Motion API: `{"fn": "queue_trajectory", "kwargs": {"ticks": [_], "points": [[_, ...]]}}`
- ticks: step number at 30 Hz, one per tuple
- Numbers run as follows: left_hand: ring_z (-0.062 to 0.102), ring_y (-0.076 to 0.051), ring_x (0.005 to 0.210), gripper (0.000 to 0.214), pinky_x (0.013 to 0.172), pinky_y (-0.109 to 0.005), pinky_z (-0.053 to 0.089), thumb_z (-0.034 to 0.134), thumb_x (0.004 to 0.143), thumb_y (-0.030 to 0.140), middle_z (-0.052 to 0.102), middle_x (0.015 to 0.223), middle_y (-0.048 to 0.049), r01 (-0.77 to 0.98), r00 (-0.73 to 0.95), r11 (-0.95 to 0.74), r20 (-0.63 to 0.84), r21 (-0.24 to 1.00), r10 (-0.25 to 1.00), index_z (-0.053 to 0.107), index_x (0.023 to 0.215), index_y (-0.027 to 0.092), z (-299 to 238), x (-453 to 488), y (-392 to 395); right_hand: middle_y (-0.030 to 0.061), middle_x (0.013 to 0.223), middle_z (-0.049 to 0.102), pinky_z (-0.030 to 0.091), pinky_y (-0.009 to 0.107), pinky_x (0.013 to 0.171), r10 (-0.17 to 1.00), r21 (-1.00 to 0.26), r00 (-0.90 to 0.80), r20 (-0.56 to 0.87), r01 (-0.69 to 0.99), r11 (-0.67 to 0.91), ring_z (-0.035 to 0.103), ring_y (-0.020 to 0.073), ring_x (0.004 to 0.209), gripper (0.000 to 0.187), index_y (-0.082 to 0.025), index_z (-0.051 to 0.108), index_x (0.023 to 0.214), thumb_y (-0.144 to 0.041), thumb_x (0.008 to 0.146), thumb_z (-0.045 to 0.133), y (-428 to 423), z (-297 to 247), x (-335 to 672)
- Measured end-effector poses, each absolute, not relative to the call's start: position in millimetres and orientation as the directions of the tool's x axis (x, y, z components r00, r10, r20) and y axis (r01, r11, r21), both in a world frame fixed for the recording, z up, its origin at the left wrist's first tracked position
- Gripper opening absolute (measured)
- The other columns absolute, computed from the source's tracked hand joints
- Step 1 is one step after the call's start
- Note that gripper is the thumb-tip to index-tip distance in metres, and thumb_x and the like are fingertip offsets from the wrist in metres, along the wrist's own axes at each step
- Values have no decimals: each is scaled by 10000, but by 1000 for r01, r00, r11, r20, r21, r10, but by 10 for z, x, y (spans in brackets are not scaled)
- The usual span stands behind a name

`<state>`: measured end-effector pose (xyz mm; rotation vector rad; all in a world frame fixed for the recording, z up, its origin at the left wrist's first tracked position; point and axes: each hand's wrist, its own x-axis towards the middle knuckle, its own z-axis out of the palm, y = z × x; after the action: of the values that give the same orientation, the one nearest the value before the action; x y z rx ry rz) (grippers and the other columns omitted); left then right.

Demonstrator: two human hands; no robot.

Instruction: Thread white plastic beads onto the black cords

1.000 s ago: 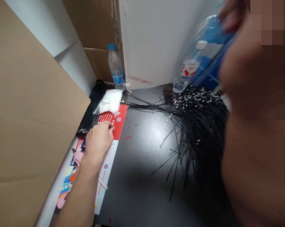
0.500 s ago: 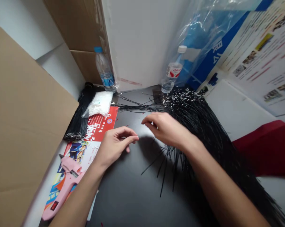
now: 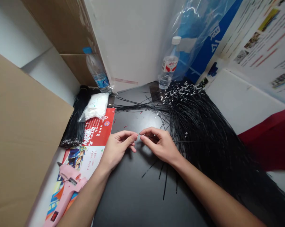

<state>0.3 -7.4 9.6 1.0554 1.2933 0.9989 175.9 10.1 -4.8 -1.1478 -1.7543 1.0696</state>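
Two hands met near the middle of the frame, fingertips almost touching. We saw the left hand (image 3: 114, 150) drawn into a pinch, thumb against forefinger with the other fingers loosely curled; whatever lay between those tips was too small for us to tell. The right hand (image 3: 162, 145) had its thumb and forefinger closed on a thin black strand (image 3: 152, 136), which ran back from the tips into the curl of the palm, its near end pointing towards the left fingertips.

Just beside the right hand, filling the right of the frame, we found a large bundle of strands (image 3: 204, 135), its upper ends tipped with white. Small white pieces (image 3: 88, 135) lay scattered left of the left hand on a printed sheet (image 3: 108, 132), near a clear bag (image 3: 95, 106) of white contents. At lower left a pink glue gun (image 3: 68, 186) lay beside the left forearm.

On the white-capped bottle (image 3: 167, 78) at upper centre-right, we made out a label apparently reading 娃哈哈. The blue banner (image 3: 205, 56) behind it showed the white characters 限公. The small print on the sheet and on the upper-right poster (image 3: 258, 60) was illegible to us.
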Motion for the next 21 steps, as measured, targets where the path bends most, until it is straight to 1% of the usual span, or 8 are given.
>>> {"fn": "queue_trajectory", "kwargs": {"ticks": [3,5,7,10,12,17,19,21], "points": [[592,-111,463,343,494,-237,458,800,707,469,648,624,14,7,67,262,-262,965,963,701,791,152,81,25,-72,13,701,696,369,217,508,936,-915,-300,182,296,273,469,82,519,171,-167,746,880,-300,864,642,79,-49,1748],[562,-95,436,333,474,-228,434,795,717,465,647,617,16,6,79,268,-267,963,960,691,768,152,68,30,-71,22,713,707,381,220,516,938,-931,-303,167,264,251,496,89,536,161,-168,747,848,-285,858,636,66,-52,1742],[543,-81,427,318,466,-221,417,790,730,452,658,638,11,-10,102,273,-271,962,957,700,774,150,60,24,-71,25,720,708,386,219,509,946,-958,-305,114,219,186,515,94,542,151,-165,736,836,-285,839,645,64,-57,1740],[543,-68,452,285,486,-215,425,793,742,401,697,714,-5,-65,160,293,-280,954,947,728,858,149,71,10,-75,21,692,690,403,221,512,957,-982,-289,34,167,86,535,103,554,146,-157,720,835,-292,812,670,82,-60,1746],[546,-62,465,290,506,-212,438,803,737,356,713,748,-8,-100,181,303,-282,948,942,730,931,153,89,7,-80,22,685,684,429,230,539,962,-986,-271,30,148,72,556,113,580,150,-155,715,828,-298,815,671,98,-62,1751],[545,-52,433,233,496,-205,430,769,769,315,716,739,-10,-71,164,319,-305,945,938,724,917,140,121,23,-94,23,687,680,421,238,529,967,-977,-241,86,171,129,548,113,570,163,-163,710,816,-315,837,657,90,-70,1752],[546,-54,423,213,483,-207,422,755,780,311,720,743,-16,-55,163,323,-311,945,936,723,899,138,127,28,-95,14,676,675,398,235,509,960,-945,-228,164,242,219,513,103,539,140,-174,714,814,-293,851,650,65,-66,1753],[546,-57,420,206,471,-209,414,753,781,314,723,750,-22,-46,158,326,-316,944,936,720,881,137,129,29,-95,9,675,677,402,243,531,923,-865,-239,303,337,371,506,105,547,115,-186,720,817,-252,868,642,40,-53,1758]]}}
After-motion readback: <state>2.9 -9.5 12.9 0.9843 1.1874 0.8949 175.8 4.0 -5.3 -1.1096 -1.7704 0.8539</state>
